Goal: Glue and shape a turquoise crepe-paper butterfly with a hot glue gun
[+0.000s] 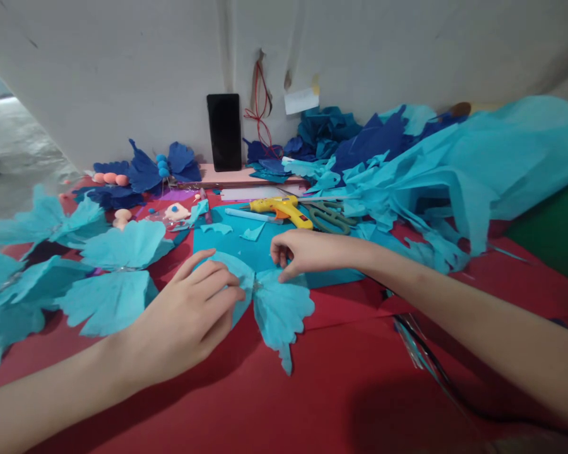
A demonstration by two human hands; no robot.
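A light blue crepe-paper butterfly (277, 309) lies on the red sheet (341, 391) in front of me. My left hand (189, 315) rests on its left wings, thumb and fingers pinched on the paper near the middle. My right hand (303, 251) is curled at the top of its right wing, thumb pressing down beside the centre. A darker blue sheet (246, 249) lies under the butterfly's upper part.
Finished light blue butterflies (108, 277) lie at the left, dark blue ones (146, 173) behind them. A yellow glue gun (284, 209) and scissors (329, 217) sit past my hands. A heap of blue crepe paper (454, 170) fills the right. A black phone (224, 132) leans on the wall.
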